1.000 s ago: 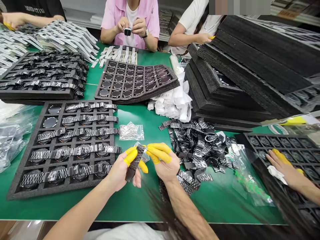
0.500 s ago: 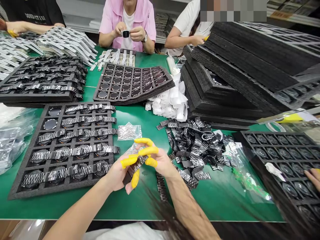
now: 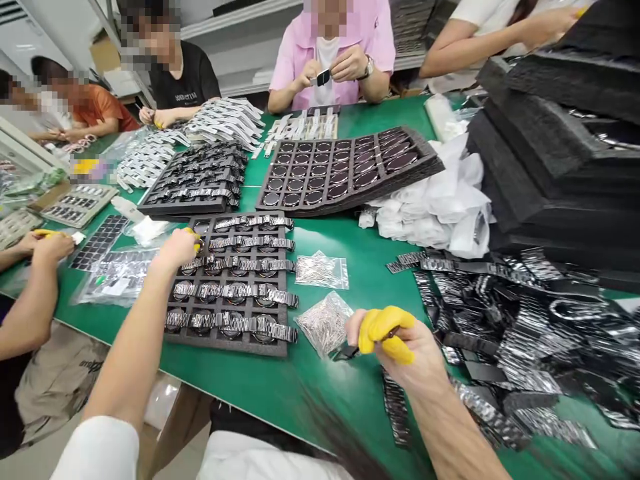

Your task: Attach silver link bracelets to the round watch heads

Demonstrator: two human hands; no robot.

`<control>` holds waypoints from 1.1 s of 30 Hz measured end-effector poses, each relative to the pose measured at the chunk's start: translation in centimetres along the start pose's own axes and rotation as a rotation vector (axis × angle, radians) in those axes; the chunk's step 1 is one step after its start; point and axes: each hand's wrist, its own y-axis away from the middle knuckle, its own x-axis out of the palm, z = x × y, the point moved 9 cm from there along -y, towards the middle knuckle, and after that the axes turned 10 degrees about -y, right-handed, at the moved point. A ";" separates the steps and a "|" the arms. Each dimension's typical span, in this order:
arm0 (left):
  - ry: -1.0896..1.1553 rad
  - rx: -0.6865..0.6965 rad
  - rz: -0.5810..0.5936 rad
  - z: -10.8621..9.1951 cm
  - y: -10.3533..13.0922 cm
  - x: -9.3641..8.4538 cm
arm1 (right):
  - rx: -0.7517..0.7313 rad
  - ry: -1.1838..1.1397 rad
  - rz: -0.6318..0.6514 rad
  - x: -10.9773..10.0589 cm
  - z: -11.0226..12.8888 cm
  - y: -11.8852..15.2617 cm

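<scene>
Left hand (image 3: 177, 250): fingers angled down at a round watch face (image 3: 199, 245) in the far-left part of the foam tray (image 3: 265, 348). Whether the fingertips grip or only touch it cannot be told. The forearm extends forward and left, palm down.

Right hand (image 3: 407, 350): fingers curled narrow around a dark band piece (image 3: 347, 352), one end protruding toward the left. The forearm enters from the lower right, wrist raised off the bench (image 3: 215, 380).

Just left of the right hand: a bag of pins (image 3: 325, 323); contact with the band piece is unclear. Caution: a low sweep of this hand could snag the bag and scatter pins.

Right of the left hand: banded watches (image 3: 240, 290) in close rows. Caution: a sideways lift could catch a neighbouring bracelet, and a light pinch could let the face slip.

Right of the right hand: a band pile (image 3: 530, 333).
</scene>
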 end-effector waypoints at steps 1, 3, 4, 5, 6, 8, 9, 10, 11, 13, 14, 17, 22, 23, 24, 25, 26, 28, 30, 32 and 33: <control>-0.010 0.011 0.041 1.1 -1.2 0.5 | 0.019 -0.020 0.006 0.3 -0.2 0.0; -0.023 0.038 0.107 2.1 -2.7 1.2 | 0.055 -0.052 0.012 0.9 -0.6 0.1; -0.025 0.047 0.128 2.2 -3.2 1.4 | 0.074 -0.063 0.007 1.1 -0.8 0.1; -0.021 0.053 0.139 2.1 -3.5 1.5 | 0.095 -0.068 -0.001 1.3 -1.0 0.2; -0.010 0.057 0.144 1.9 -3.7 1.6 | 0.120 -0.065 -0.009 1.3 -1.2 0.3; 0.033 0.055 0.136 1.5 -3.7 1.5 | 0.161 -0.058 -0.013 1.5 -1.8 0.5; 0.067 0.051 0.123 1.5 -3.6 1.4 | 0.172 -0.061 -0.012 1.5 -2.1 0.6; 0.108 0.043 0.102 1.7 -3.4 1.2 | 0.179 -0.071 -0.008 1.6 -2.5 0.7; 0.154 0.031 0.073 2.0 -3.1 1.0 | 0.186 -0.086 -0.009 1.6 -3.0 0.8; 0.255 -0.010 -0.002 2.9 -2.2 0.3 | 0.216 -0.120 -0.032 1.5 -4.1 1.0; 0.309 -0.036 -0.043 3.3 -1.6 -0.1 | 0.247 -0.130 -0.056 1.4 -4.8 1.1; 0.467 -0.106 -0.169 2.5 0.4 -1.5 | 0.336 -0.119 -0.156 1.0 -6.5 1.3; 1.344 0.172 -0.188 -10.7 5.5 -3.5 | 0.275 -0.029 -0.297 0.6 -6.8 0.9; 1.501 0.266 -0.099 -14.6 6.7 -3.5 | 0.259 -0.019 -0.321 0.5 -6.9 0.8; 1.573 0.343 -0.006 -18.2 7.9 -3.4 | 0.253 -0.016 -0.338 0.4 -7.0 0.7; 1.572 0.384 0.034 -21.0 9.1 -3.2 | 0.252 -0.021 -0.350 0.3 -7.2 0.6; 1.523 0.424 0.025 -23.1 10.0 -3.1 | 0.254 -0.033 -0.358 0.2 -7.4 0.6; 1.352 0.543 -0.031 -25.8 11.4 -3.0 | 0.260 -0.070 -0.371 -0.2 -7.8 0.4; 1.170 0.687 -0.122 -26.9 12.2 -2.9 | 0.269 -0.095 -0.365 -0.4 -8.1 0.3; 1.029 0.798 -0.221 -26.8 12.6 -2.9 | 0.290 -0.100 -0.342 -0.4 -8.4 0.3; 0.979 0.829 -0.265 -26.6 12.7 -2.9 | 0.305 -0.095 -0.328 -0.3 -8.5 0.3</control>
